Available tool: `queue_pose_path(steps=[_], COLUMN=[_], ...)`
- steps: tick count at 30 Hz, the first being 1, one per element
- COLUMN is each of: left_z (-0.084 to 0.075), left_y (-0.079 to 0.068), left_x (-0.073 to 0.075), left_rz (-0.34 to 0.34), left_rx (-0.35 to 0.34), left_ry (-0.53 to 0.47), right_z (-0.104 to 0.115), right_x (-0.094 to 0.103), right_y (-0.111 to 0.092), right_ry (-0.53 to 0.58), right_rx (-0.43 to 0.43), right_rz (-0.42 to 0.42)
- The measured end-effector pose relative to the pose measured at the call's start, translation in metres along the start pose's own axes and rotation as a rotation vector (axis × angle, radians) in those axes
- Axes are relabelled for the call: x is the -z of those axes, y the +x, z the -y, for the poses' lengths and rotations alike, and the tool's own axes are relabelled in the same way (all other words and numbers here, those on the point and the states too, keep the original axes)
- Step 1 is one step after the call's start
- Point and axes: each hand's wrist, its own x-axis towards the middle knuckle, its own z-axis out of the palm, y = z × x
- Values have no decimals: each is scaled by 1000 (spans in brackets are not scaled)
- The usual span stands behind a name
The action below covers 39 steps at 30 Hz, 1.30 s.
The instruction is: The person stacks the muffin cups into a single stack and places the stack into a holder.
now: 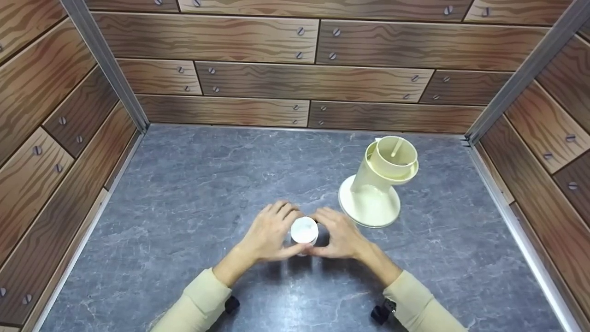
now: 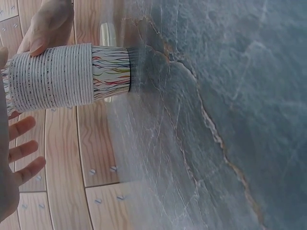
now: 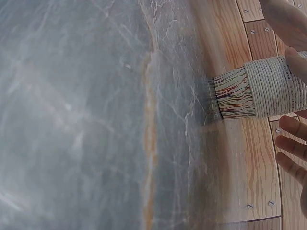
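A stack of paper cups (image 1: pixel 304 230) stands upright near the front middle of the tabletop, its white top showing. In the wrist views the cups' rims are nested closely, and the lowest cup carries coloured wavy lines. My left hand (image 1: pixel 272 230) curves round the stack's left side, and my right hand (image 1: pixel 340 234) round its right side. Both thumbs meet at the near side, with the forefingers on the far side. The other fingers of my right hand (image 3: pixel 293 143) spread apart from the cups. A pale yellow plastic stand (image 1: pixel 373 203), with a round base and open cylinder on top, is to the right.
Grey marbled tabletop (image 1: pixel 221 170) extends around the hands. Wood-patterned walls (image 1: pixel 258 80) rise at the back and both sides, with metal strips (image 1: pixel 498 74) at the corners. Black devices (image 1: pixel 232 305) sit under the wrists.
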Motion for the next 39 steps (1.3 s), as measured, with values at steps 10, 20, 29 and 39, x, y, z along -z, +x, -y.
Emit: queue_pose_path(steps=[10, 20, 29, 39], left_z=[-1, 0, 0, 1], left_y=[-1, -3, -4, -4], left_x=[-2, -2, -4, -2], left_rz=[15, 20, 6, 34], left_rx=[-2, -6, -16, 0], left_ry=[28, 20, 28, 24], right_z=[1, -2, -3, -6], right_x=[0, -2, -4, -7], right_y=[-1, -3, -4, -5], right_ry=[-9, 11, -34, -87], right_rx=[5, -10, 8, 16], right_rz=[-7, 12, 21, 69])
